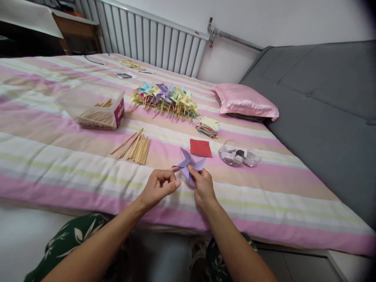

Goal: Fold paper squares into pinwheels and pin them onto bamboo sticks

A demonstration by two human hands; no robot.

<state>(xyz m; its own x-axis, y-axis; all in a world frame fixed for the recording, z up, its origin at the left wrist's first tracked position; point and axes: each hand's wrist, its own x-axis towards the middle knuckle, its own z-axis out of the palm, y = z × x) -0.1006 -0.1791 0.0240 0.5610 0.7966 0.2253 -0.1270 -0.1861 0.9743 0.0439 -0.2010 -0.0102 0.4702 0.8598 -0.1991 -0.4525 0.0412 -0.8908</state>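
Observation:
A purple paper pinwheel (189, 163) hangs just above the striped bed cover (58, 156). My right hand (202, 187) pinches its middle from below. My left hand (158, 187) is curled, with its fingertips at the pinwheel's left blade. Loose wooden sticks (135, 147) lie to the left of my hands. A red paper square (200, 148) lies just behind the pinwheel. A clear dish (236, 155) with small pieces stands to its right.
A heap of finished pinwheels on sticks (166, 100) lies further back, beside a stack of coloured paper (208, 127). A clear box (92, 105) holds more sticks at the left. A pink pillow (245, 102) and a grey sofa (323, 109) lie to the right.

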